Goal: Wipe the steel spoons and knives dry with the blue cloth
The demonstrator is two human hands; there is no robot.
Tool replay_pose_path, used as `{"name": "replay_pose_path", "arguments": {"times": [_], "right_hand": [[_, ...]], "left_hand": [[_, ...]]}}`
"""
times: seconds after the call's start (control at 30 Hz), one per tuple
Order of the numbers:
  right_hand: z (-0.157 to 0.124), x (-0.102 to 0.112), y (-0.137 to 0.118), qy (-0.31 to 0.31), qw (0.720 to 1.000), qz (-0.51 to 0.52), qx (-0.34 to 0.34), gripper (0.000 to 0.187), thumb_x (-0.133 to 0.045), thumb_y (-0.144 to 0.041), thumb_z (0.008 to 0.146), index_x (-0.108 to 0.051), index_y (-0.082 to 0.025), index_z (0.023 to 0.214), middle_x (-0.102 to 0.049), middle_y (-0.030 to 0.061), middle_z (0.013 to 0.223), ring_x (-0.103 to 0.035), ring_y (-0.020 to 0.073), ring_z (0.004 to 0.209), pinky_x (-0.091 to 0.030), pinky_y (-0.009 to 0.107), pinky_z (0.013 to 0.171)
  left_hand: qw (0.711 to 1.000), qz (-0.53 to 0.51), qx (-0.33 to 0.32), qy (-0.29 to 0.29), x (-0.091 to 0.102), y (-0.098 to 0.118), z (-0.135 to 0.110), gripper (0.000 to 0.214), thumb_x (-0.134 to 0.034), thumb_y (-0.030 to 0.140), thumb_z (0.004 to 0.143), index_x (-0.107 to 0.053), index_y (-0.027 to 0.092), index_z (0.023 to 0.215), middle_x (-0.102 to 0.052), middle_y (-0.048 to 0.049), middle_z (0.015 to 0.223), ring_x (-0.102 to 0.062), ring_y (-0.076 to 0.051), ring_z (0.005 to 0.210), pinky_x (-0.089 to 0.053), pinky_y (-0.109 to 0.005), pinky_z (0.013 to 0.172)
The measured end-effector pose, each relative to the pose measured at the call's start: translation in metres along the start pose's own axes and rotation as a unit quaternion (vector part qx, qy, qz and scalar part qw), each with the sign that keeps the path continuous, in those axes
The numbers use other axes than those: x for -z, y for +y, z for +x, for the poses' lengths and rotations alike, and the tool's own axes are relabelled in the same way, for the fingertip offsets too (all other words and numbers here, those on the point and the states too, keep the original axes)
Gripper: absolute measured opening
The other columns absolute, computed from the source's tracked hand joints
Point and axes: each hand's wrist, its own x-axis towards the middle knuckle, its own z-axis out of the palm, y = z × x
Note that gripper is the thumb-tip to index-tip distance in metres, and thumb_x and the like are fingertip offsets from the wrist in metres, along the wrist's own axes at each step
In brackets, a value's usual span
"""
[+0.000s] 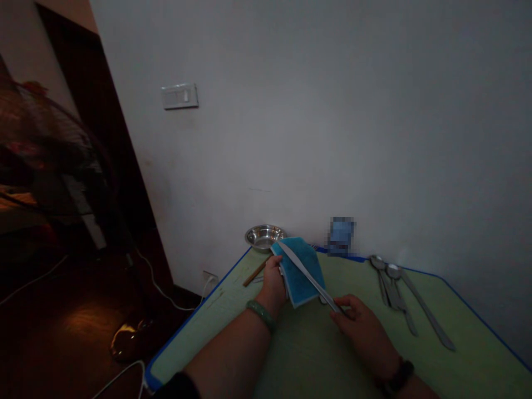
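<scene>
Forearms [235,354] extend forward, left fingers [275,261] clasping blue cloth [297,287], right fingers [348,301] pinching a knife [305,271].

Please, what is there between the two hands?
In the head view, a blue cloth with a knife across it is between the left hand and right hand.

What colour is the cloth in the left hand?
The cloth is blue with a pale edge, best seen in the head view.

Tabletop [208,324] left edge: open strip
Far-left corner: steel bowl [265,243]
Far edge: wall [291,138], spoons [393,271]
Middle: blue cloth [311,260] blocks
Right edge: open beyond outermost knife [430,315]
</scene>
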Motion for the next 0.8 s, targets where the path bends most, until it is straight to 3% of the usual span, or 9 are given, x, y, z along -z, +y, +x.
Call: {"name": "replay_pose_path", "arguments": {"times": [0.17, 0.47, 0.8], "right_hand": [[-0.0023, 0.0003, -0.0017, 0.0, 1.0, 0.0, -0.005, 0.021, -0.049, -0.037, 0.07, -0.052, -0.021, 0.084, -0.062, -0.0015, 0.062, -0.058, 0.0146, 0.056, -0.039, 0.022, 0.049], [-0.0015, 0.0, -0.0021, -0.02, 0.999, 0.041, -0.013, 0.02, -0.049, -0.035, 0.07, -0.051, -0.022, 0.085, -0.064, -0.0008, 0.067, -0.061, 0.016, 0.061, -0.042, 0.023, 0.051], [0.0017, -0.0018, 0.0058, -0.019, 0.999, 0.037, -0.01, 0.023, -0.049, -0.038, 0.07, -0.052, -0.022, 0.087, -0.063, -0.0011, 0.064, -0.061, 0.0165, 0.059, -0.041, 0.023, 0.049]], "left_hand": [[0.999, 0.028, -0.029, 0.034, -0.0009, 0.0, 0.0004, 0.036, -0.047, 0.033, 0.066, -0.061, 0.008, 0.088, -0.067, -0.0114, 0.071, -0.061, -0.03, 0.079, -0.038, -0.047, 0.083], [0.999, 0.023, -0.028, 0.026, -0.0031, 0.0006, -0.0022, 0.028, -0.048, 0.034, 0.065, -0.061, 0.01, 0.072, -0.066, -0.0108, 0.063, -0.062, -0.029, 0.075, -0.039, -0.046, 0.084], [0.998, 0.028, -0.038, 0.036, -0.0031, 0.0008, -0.0011, 0.029, -0.047, 0.032, 0.066, -0.062, 0.009, 0.072, -0.064, -0.0107, 0.059, -0.061, -0.029, 0.076, -0.04, -0.044, 0.082]]}}
